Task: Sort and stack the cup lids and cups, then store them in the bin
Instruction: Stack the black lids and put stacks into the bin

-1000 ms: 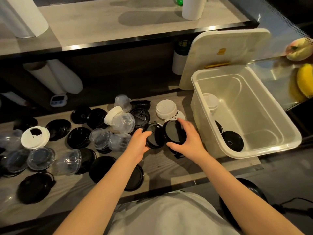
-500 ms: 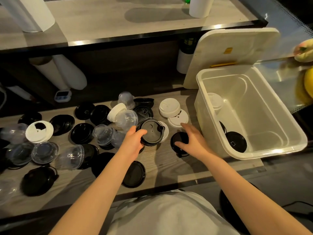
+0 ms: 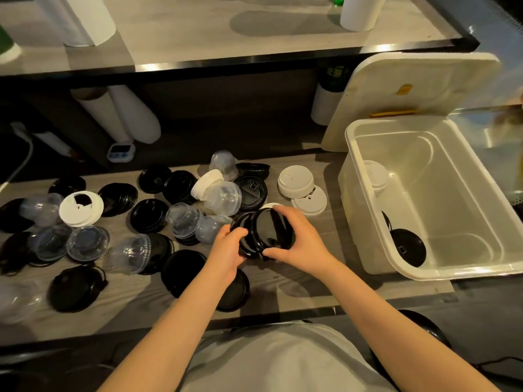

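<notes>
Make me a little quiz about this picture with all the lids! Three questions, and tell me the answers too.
1. True or false: the left hand and the right hand both grip the stack of black lids.
2. Pick one: what lies inside the bin? A) a banana. B) white lids and a black lid. C) a timer.
3. Fill the gap: the clear dome lids lie on the table to the ___ of the hands.

Key: 1 true; 2 B; 3 left.
</notes>
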